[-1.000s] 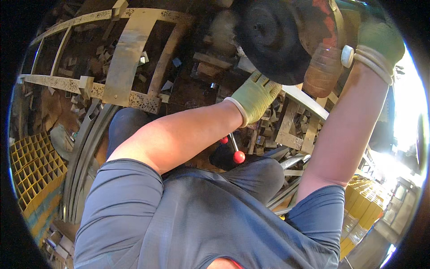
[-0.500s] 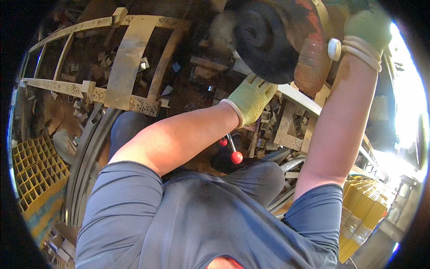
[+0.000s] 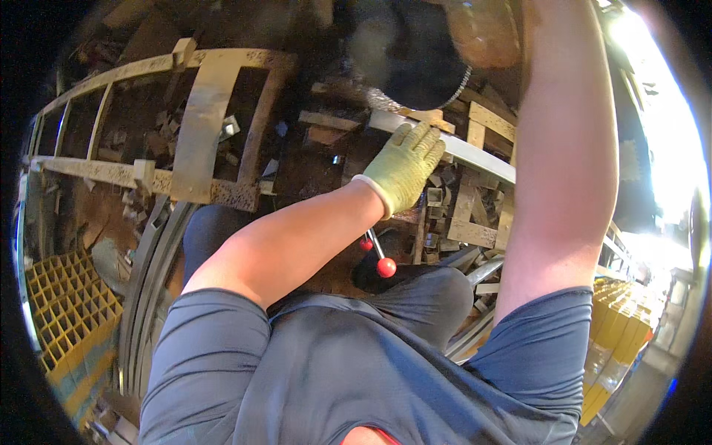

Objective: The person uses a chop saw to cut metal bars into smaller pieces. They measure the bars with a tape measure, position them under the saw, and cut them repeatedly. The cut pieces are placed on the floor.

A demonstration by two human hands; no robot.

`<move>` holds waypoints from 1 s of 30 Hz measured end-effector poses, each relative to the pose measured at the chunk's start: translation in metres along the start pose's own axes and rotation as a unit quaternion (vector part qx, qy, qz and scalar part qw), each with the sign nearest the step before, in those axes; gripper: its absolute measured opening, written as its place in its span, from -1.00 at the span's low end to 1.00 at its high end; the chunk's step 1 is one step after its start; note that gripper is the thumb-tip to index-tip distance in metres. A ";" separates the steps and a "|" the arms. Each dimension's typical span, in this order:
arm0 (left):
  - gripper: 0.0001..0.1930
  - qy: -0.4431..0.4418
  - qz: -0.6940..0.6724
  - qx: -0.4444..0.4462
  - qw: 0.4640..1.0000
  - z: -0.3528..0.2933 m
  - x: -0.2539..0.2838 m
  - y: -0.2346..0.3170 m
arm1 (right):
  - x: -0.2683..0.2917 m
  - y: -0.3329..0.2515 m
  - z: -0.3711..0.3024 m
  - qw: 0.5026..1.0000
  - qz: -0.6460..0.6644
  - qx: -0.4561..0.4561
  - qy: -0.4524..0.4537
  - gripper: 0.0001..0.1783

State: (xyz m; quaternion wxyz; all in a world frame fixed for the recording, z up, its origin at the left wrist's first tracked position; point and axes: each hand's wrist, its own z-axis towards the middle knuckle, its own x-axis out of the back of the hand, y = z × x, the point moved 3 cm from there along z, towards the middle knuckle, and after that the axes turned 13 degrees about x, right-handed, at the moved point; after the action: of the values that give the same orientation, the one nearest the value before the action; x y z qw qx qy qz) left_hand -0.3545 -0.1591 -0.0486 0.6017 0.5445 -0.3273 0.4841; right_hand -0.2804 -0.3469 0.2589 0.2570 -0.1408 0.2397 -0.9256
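My left hand [image 3: 404, 170], in a yellow-green glove, lies with its fingers stretched out and close together at the near edge of a pale metal bar [image 3: 478, 159]. How firmly the fingertips touch it I cannot tell. Just beyond them hangs a large dark round saw blade [image 3: 415, 63] with a toothed rim, apart from the fingers. A rusty brown machine part [image 3: 482, 35] sits beside the blade. My right forearm [image 3: 565, 133] reaches up past the top edge, so that hand is out of sight.
Red ball-ended levers [image 3: 386, 267] stand below my left hand. A welded metal frame [image 3: 194, 133] lies at the left. Stacked yellow tubes [image 3: 70, 304] fill the lower left, more yellow tubes [image 3: 615, 326] the right. Metal offcuts [image 3: 437, 215] litter the floor.
The saw and my right hand have moved up and away, the hand leaving the picture. More of the metal bar shows. My left hand stays at the bar, its fingers still stretched out.
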 end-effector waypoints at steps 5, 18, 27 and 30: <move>-0.26 0.021 -0.005 -0.021 1.000 0.003 0.001 -0.002 | -0.006 0.014 0.005 0.999 -0.039 -0.002 -0.014 -0.64; -0.23 -0.011 -0.060 0.005 0.998 0.009 0.010 0.001 | 0.138 0.013 -0.259 0.933 -0.163 -0.314 -0.063 -0.47; -0.23 -0.001 0.029 -0.016 0.999 0.002 0.001 0.000 | 0.143 0.013 -0.333 0.790 -0.391 -0.187 -0.434 -0.25; -0.26 0.012 0.024 -0.026 0.999 0.003 0.000 0.002 | 0.147 0.036 -0.338 0.785 -0.367 -0.236 -0.440 -0.24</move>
State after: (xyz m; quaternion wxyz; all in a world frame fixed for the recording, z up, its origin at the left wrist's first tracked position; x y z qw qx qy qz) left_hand -0.3558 -0.1622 -0.0478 0.6080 0.5149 -0.3450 0.4963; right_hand -0.5171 -0.3280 -0.0247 -0.0657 -0.6660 0.2420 -0.7025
